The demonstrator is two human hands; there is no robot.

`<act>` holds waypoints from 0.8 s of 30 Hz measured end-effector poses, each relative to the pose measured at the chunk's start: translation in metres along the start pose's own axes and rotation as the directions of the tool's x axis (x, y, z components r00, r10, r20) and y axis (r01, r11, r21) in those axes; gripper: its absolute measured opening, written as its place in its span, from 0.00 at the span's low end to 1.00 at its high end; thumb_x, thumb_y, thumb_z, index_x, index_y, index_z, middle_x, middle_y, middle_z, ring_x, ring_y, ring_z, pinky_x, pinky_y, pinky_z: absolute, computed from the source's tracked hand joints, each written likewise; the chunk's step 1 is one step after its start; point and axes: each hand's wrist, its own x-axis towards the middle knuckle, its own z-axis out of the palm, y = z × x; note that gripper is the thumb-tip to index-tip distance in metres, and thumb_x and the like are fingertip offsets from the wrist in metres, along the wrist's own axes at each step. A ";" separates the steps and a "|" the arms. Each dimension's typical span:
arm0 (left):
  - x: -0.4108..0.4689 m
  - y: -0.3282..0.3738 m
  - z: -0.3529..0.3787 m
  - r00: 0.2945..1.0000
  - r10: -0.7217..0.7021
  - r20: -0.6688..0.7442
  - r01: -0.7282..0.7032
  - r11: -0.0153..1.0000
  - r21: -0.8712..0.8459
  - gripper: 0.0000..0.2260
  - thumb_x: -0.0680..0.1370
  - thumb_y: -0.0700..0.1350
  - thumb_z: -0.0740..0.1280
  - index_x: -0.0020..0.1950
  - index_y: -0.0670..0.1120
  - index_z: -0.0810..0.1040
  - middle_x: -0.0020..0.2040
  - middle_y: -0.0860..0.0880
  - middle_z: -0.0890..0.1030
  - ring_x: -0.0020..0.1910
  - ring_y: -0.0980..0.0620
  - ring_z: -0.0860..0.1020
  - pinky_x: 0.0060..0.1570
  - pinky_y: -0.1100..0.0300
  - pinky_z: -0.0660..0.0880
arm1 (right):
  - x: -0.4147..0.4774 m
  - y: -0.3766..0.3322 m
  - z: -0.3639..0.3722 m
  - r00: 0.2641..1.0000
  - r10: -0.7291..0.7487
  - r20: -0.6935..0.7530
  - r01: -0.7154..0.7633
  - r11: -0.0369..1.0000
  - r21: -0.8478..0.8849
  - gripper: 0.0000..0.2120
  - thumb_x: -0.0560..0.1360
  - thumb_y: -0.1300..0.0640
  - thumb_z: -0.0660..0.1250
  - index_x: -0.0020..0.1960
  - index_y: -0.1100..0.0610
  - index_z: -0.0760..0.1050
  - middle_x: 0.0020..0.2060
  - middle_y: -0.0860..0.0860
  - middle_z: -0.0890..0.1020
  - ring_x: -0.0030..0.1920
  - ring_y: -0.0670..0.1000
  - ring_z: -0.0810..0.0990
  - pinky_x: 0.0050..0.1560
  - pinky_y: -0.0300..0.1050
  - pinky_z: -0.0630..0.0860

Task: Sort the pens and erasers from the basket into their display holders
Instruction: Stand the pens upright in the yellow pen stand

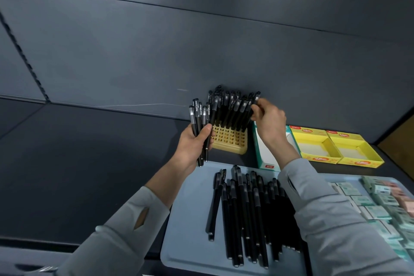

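My left hand point(194, 144) grips a bundle of several black pens point(200, 119), held upright just left of the yellow pen holder point(230, 140). The holder's back rows are filled with several black pens point(233, 107) standing in its holes. My right hand point(267, 122) pinches the rightmost pen point(255, 102) in the holder near its cap. Below, a blue-grey tray point(186, 219) holds a pile of loose black pens point(248, 215) and, at its right end, several wrapped erasers point(380, 206).
Right of the pen holder stand a white and teal box point(263, 157) and two yellow display boxes point(318, 148) point(356, 152), open on top. Everything sits on a dark shelf against a dark wall. The shelf's left part point(89, 163) is bare.
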 end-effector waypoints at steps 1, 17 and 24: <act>0.000 0.000 0.001 1.000 0.001 -0.003 -0.001 1.000 -0.009 0.05 0.81 0.43 0.65 0.53 0.42 0.75 0.41 0.48 0.81 0.36 0.55 0.78 0.39 0.62 0.77 | -0.001 -0.001 -0.001 1.000 -0.012 0.014 0.011 1.000 0.011 0.08 0.82 0.57 0.60 0.47 0.59 0.75 0.36 0.57 0.82 0.40 0.59 0.83 0.45 0.50 0.79; -0.003 -0.001 0.001 1.000 0.024 -0.009 -0.025 0.995 -0.093 0.12 0.81 0.38 0.64 0.63 0.35 0.73 0.52 0.43 0.84 0.47 0.50 0.84 0.46 0.61 0.80 | -0.006 0.004 0.001 1.000 0.004 0.002 -0.004 0.998 0.057 0.07 0.82 0.58 0.60 0.49 0.61 0.74 0.36 0.56 0.82 0.39 0.56 0.84 0.43 0.49 0.80; -0.003 -0.001 -0.003 0.999 0.026 -0.034 -0.029 0.995 -0.099 0.12 0.80 0.38 0.64 0.63 0.34 0.73 0.52 0.42 0.84 0.47 0.50 0.84 0.47 0.60 0.81 | -0.008 0.008 0.005 0.995 0.033 0.089 -0.051 0.979 0.200 0.06 0.81 0.61 0.62 0.51 0.63 0.76 0.41 0.53 0.79 0.44 0.53 0.83 0.52 0.49 0.82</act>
